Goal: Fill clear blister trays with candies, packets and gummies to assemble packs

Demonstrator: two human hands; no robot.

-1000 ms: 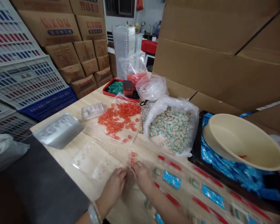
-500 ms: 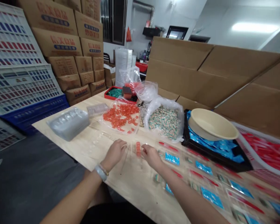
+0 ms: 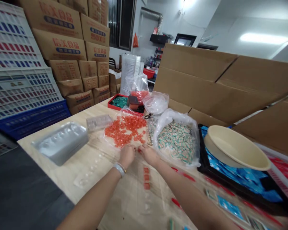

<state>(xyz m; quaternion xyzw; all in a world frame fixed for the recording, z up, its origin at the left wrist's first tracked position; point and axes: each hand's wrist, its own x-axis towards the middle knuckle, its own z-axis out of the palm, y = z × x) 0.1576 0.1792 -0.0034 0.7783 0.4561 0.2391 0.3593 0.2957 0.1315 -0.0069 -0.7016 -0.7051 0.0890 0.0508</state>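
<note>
One left hand (image 3: 127, 156), one right hand (image 3: 148, 155) curling nearly closed, contents unclear | red pieces (image 3: 127, 122) lying on plastic sheet (image 3: 110, 142) atop counter (image 3: 124, 203), just beyond hands | probably weighing little, feeling slippery; suiting edge pinch

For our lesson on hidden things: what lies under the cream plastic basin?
Shiny blue packets show in a rectangular black tray; what the basin covers cannot be seen.

The single view looks from the person's head, facing forward and down over the worktop (image 3: 128, 204), near enough that the left grip (image 3: 127, 156) and right grip (image 3: 148, 155) sit just below mid-frame. It reaches wide, from stacked cartons (image 3: 68, 48) on the left to the ceiling light (image 3: 264, 38) at upper right.
</note>
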